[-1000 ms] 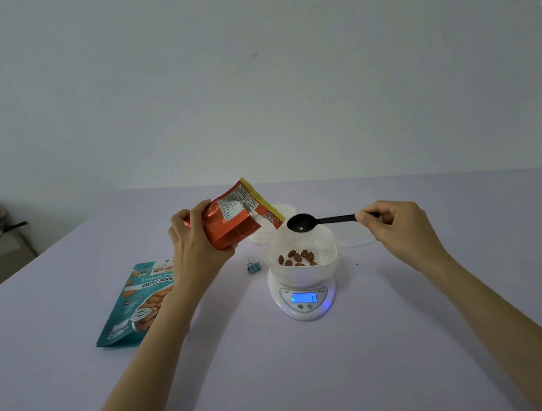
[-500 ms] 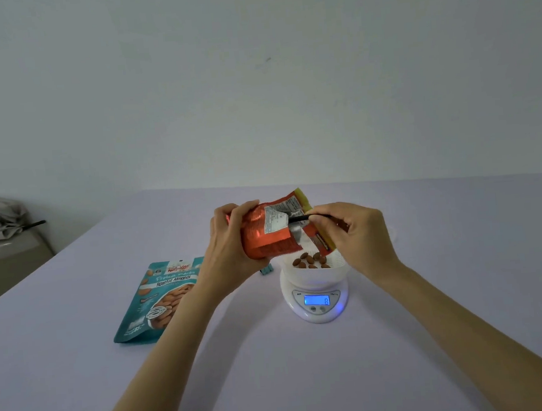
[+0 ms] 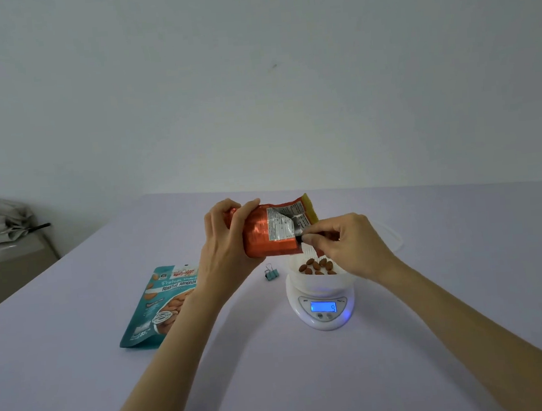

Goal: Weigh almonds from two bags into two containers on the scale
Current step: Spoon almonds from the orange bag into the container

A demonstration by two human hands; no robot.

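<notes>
I see the left hand (image 3: 225,241) clamped round the orange bag (image 3: 259,238), held tilted above the container (image 3: 321,284) on the scale (image 3: 304,321). The right hand (image 3: 350,244) pinches a black spoon (image 3: 300,236) at the bag's mouth. Almonds (image 3: 316,265) lie in the container. A teal bag (image 3: 156,308) lies flat on the bench (image 3: 309,380).

arms: two are seen, both uncovered from wrist to frame edge | left hand (image 3: 224,241): is shown bare, with slender fingers | right hand (image 3: 354,247): is shown bare likewise
</notes>
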